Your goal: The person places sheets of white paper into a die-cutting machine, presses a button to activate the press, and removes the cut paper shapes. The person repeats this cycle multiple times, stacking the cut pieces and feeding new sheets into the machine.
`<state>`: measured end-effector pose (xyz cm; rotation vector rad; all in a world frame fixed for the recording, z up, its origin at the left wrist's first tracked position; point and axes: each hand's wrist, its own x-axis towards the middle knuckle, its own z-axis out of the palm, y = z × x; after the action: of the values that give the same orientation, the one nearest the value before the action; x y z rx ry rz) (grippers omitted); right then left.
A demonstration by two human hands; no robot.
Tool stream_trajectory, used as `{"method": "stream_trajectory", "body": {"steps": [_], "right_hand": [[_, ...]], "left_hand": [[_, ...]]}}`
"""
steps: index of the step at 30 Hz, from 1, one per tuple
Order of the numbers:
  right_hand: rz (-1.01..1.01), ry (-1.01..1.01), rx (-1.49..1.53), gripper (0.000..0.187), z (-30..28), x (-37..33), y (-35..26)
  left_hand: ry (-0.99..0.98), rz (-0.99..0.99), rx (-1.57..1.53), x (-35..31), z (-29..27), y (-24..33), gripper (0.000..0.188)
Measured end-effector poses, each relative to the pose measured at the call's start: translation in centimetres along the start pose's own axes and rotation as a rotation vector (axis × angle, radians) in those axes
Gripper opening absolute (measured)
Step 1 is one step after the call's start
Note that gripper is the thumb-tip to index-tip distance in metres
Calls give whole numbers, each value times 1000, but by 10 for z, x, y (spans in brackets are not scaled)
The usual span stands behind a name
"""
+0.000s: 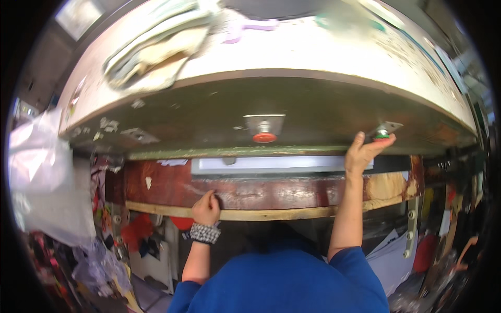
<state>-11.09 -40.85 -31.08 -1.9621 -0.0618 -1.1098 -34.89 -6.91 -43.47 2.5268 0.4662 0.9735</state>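
Note:
My right hand (360, 155) reaches up to a green push button (382, 133) on the right of the dark green front panel (198, 112). Its thumb stands apart, and the other fingers stretch to the button's face, touching or nearly touching it. Mid-panel sits a red mushroom-shaped button (264, 136) on a metal plate, away from both hands. My left hand (206, 208), with a beaded bracelet (205, 233) at the wrist, is closed by the front edge of a reddish-brown wooden board (250, 193). Whatever its curled fingers may hold is hidden.
Cloth gloves or rags (156, 55) and a purple plastic piece (255, 25) lie on the white tabletop (292, 49). A light-coloured tray (276, 163) sits beneath the panel. Clear plastic sheeting (44, 172) hangs at left. Scraps and bags clutter both sides below.

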Motion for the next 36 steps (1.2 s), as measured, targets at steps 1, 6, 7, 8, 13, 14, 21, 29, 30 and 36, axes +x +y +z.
{"method": "stream_trajectory", "body": {"steps": [1, 6, 7, 8, 13, 14, 21, 29, 30, 36], "right_hand": [[-39, -25, -26, 93, -9, -1, 0], [136, -252, -176, 77, -71, -60, -18], [224, -364, -214, 64, -77, -85, -26], [281, -523, -140, 50, -84, -110, -31], [89, -577, 155, 17, -122, -184, -21], [128, -680, 73, 17, -144, -206, -23], [321, -647, 166, 11, -150, -206, -56], [-86, -1080, 244, 100, -32, -268, -173], [-85, -994, 170, 100, -26, -282, -180], [57, -906, 352, 97, -31, -275, -178]], "left_hand": [[-20, -13, 6, -3, -2, 0, 14], [-76, -42, -172, -2, -4, -6, 22], [-64, -2, -159, -1, -5, -8, 21], [-61, -15, -76, 3, -1, -9, 20], [-131, -56, -103, -20, -13, -26, 17], [-205, -95, -104, -43, -26, -30, 17], [-280, -207, 39, -114, -88, 2, 27], [-198, 39, -56, -175, -130, 27, 14], [-201, 42, -35, -179, -133, 25, 14], [-289, 51, -64, -175, -143, 16, 11]]}}
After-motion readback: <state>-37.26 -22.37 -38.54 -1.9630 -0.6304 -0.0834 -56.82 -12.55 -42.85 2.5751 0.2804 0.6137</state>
